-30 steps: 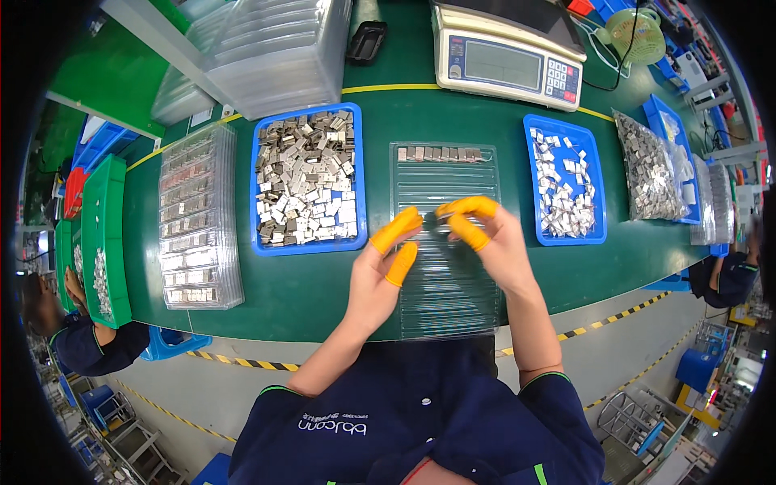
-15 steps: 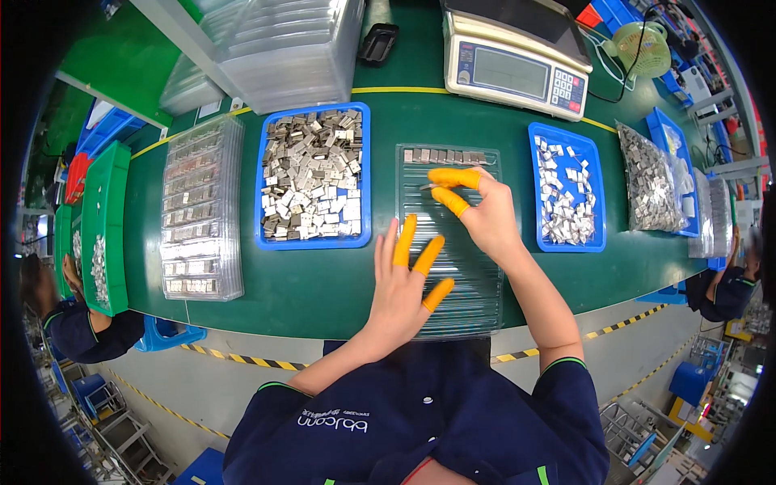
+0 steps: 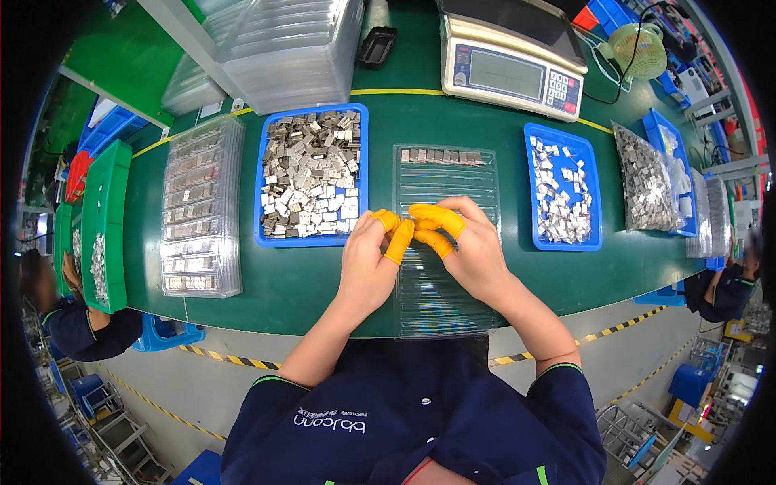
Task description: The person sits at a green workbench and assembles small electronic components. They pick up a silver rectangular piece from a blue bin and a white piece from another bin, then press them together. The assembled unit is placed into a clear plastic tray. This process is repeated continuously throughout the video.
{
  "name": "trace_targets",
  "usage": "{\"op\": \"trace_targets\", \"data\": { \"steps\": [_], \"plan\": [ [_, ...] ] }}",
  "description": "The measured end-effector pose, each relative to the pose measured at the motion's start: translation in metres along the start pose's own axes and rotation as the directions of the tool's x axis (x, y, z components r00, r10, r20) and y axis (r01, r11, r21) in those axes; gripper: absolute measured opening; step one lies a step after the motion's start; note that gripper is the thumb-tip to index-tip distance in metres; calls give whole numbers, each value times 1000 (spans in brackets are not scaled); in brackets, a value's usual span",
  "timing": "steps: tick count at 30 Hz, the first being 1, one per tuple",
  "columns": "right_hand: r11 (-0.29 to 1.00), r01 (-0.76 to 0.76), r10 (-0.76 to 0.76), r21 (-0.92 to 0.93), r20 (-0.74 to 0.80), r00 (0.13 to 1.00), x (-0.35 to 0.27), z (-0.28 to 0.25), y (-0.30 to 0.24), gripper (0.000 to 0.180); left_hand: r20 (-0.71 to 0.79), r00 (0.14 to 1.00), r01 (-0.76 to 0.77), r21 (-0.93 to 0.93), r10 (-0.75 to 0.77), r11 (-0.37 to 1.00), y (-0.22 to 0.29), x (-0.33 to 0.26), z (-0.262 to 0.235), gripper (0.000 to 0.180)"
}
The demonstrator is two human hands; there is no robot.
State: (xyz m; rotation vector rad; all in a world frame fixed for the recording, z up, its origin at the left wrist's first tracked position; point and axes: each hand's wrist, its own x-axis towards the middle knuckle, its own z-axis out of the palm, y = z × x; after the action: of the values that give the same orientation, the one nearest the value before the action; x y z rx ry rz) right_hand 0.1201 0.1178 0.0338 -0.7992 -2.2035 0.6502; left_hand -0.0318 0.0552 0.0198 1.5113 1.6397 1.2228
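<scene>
My left hand (image 3: 365,263) and my right hand (image 3: 478,249), in yellow finger cots on thumb and some fingers, meet fingertip to fingertip above a clear ribbed plastic tray (image 3: 440,311). Both are closed in a pinch. Whatever lies between the fingertips is hidden. At the tray's far end sits a row of several small metal connector shells (image 3: 440,157); the ribbed slots visible nearer me hold none. To the left stands a blue tray (image 3: 311,241) heaped with loose metal shells. A smaller blue tray (image 3: 596,202) on the right contains scattered white-and-silver pieces.
Filled clear trays (image 3: 230,242) are stacked at the left, beside a green bin (image 3: 117,234). Behind are tall stacked clear trays (image 3: 283,56), a black dish (image 3: 377,46) and a weighing scale (image 3: 513,69). A bag of metal parts (image 3: 647,182) lies right. Other people sit at both sides.
My right hand has drawn back toward me from the row of shells. My left hand has risen to it, and its spread fingers have closed into a pinch.
</scene>
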Motion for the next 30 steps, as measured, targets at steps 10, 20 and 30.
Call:
{"op": "trace_targets", "data": {
  "steps": [10, 20, 30],
  "plan": [
    [975, 186, -200, -123, -116, 973, 0, 6, 0, 22, 53, 960, 267, -469, -275, 842, -11, -4, 8, 18],
    [980, -79, 71, -185, -47, 996, 27, 17, 32, 23, -29, 991, -126, 71, 128, 989, -12, -26, 19, 20],
    [925, 65, -54, -375, 41, 998, 38, 37, 55, 18, 139, 976, -206, 326, 168, 923, -17, -49, 36, 31]
  ]
}}
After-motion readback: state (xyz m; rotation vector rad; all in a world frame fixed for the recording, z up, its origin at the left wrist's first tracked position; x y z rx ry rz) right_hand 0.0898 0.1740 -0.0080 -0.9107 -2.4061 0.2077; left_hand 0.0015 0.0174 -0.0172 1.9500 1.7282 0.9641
